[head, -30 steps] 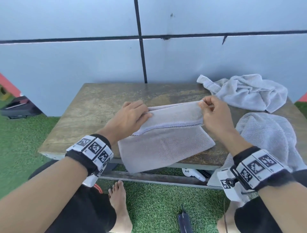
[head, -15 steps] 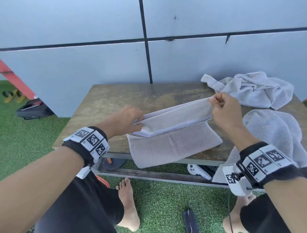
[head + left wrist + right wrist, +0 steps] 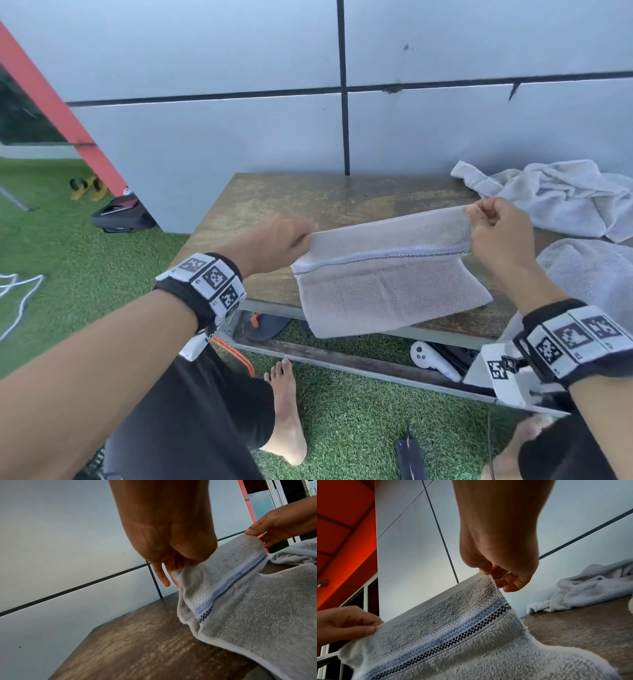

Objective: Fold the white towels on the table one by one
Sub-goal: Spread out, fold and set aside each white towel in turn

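A white towel (image 3: 387, 277) with a blue and black checked stripe is stretched between both hands above the wooden table (image 3: 329, 205). My left hand (image 3: 291, 240) pinches its left top corner, and my right hand (image 3: 486, 222) pinches the right top corner. The lower part of the towel drapes over the table's front edge. In the left wrist view the left hand (image 3: 178, 566) pinches the towel (image 3: 248, 608) at its folded edge. In the right wrist view the right hand (image 3: 489, 573) holds the towel (image 3: 453, 635) by its corner.
A crumpled white towel (image 3: 555, 195) lies at the table's back right, and another white towel (image 3: 596, 274) lies over the right front edge. A tiled wall stands behind the table. Under it on the grass are a white controller (image 3: 431, 363), a sandal (image 3: 263, 325) and my bare foot (image 3: 286, 407).
Both hands have lifted the towel's top edge higher off the table and pulled it taut; the view has shifted left.
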Motion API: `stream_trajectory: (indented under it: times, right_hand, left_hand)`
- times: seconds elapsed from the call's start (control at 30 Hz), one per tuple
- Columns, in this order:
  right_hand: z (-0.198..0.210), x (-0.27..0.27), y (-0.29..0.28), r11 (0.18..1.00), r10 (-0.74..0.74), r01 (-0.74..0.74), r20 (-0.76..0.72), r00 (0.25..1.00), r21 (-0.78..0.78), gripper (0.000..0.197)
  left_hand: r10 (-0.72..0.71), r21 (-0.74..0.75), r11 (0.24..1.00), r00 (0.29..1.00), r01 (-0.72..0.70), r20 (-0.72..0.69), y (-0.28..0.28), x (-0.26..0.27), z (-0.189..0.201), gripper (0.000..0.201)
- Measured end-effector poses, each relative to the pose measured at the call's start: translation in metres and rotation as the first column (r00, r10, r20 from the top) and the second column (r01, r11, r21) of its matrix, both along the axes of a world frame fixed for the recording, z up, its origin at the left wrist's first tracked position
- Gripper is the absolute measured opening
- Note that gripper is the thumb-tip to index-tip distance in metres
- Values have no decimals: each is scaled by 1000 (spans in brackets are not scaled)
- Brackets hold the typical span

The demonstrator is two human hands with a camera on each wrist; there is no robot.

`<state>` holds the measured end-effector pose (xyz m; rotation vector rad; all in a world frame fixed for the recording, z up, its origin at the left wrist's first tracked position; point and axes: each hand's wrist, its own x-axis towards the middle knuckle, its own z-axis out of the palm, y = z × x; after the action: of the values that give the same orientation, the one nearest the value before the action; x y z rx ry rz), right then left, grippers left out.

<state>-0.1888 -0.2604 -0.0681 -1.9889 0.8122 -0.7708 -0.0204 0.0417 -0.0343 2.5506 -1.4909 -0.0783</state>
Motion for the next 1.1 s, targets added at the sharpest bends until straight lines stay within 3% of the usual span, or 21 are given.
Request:
stream_trajectory:
  times: [0.1, 0.27, 0.4, 0.73, 0.93, 1.1]
  right_hand:
    - [2, -1, 2, 1000, -4, 4, 13, 1000, -2, 7]
    - [0, -2, 5, 1000, 0, 0, -2, 1000, -30, 12]
    - [3, -4, 8, 999, -31, 31, 4, 1000, -31, 15]
    - [6, -5, 11, 998, -44, 43, -21, 999, -42, 15]
    - [2, -6, 10, 997, -39, 37, -27, 999, -61, 14]
    - [-3, -7, 9, 996, -38, 36, -31, 999, -82, 10]
  left_hand:
    - [33, -13, 999, 999, -33, 15, 10, 2, -5, 29]
    - [58, -72, 995, 997, -62, -47, 19, -1, -10, 17]
    - [47, -92, 995, 999, -49, -19, 20, -4, -11, 8]
    - [89, -172, 980, 994, -97, -57, 28, 2, -9, 18]
    - [64, -140, 988, 997, -69, -37, 33, -1, -13, 12]
    - [74, -200, 976, 996, -82, -50, 33, -3, -16, 12]
